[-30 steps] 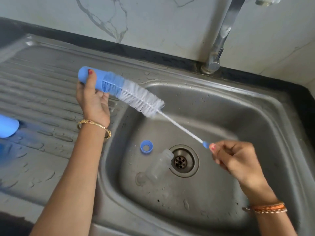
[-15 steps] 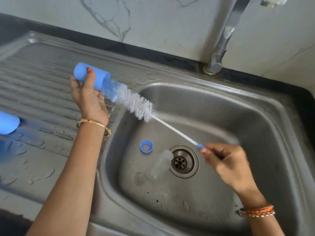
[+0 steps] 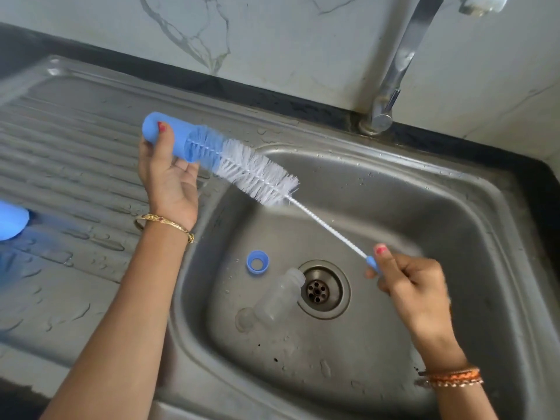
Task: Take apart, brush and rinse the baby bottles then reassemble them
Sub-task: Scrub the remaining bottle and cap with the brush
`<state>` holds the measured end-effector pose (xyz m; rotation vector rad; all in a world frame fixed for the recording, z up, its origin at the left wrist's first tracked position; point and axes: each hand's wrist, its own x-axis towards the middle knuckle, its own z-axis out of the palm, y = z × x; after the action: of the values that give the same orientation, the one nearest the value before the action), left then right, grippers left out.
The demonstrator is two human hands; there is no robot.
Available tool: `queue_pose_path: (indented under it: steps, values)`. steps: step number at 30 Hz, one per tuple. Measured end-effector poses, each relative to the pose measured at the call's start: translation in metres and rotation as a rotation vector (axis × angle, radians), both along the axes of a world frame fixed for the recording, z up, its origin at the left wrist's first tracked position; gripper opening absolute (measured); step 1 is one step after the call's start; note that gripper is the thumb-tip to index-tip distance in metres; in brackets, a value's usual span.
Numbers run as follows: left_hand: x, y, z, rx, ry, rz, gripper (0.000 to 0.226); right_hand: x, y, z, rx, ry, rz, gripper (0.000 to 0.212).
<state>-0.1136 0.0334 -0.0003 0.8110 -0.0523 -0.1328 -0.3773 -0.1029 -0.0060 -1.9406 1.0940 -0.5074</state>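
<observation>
Blue bottle (image 3: 169,134) was gripped in the left hand (image 3: 168,174), thumb curled over it, above the steel drainboard (image 3: 75,153). White brush (image 3: 257,174) sat partly inside its mouth; right hand (image 3: 409,286) fingers pinched the brush's blue handle end. Below the fingers, in the sink (image 3: 439,207), a clear bottle (image 3: 278,295) lay beside the drain (image 3: 322,289), blue ring (image 3: 257,262) near it.

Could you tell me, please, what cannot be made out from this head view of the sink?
- Blue object on the drainboard: cut off by the left edge, so what it is stays unclear.
- Tap: its spout end runs off the top edge.
- Brush tip: inside the blue cap that the left hand holds.
- Right hand: motion-blurred; its grip detail on the handle is soft.
- Clear bottle in the basin: too transparent to judge its inside.
</observation>
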Motion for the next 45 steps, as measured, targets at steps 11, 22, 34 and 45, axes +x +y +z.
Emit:
queue_pose_path:
  steps: [11, 22, 34, 45]
  values:
    - [-0.002, 0.000, 0.003, -0.146, 0.075, 0.079, 0.017, -0.012, -0.017, 0.013, 0.629, 0.118, 0.240, 0.048]
    - [-0.021, -0.014, 0.001, 0.222, -0.023, -0.003, 0.023, -0.016, -0.025, 0.001, 0.340, -0.134, -0.116, 0.037]
    - [-0.099, -0.050, -0.038, 1.646, -1.060, -0.907, 0.068, -0.014, -0.025, -0.004, 0.018, 0.080, -0.219, 0.039]
    - [-0.164, -0.069, -0.095, 2.036, -1.720, -1.284, 0.062, -0.011, -0.022, 0.000, -0.051, 0.213, -0.210, 0.037]
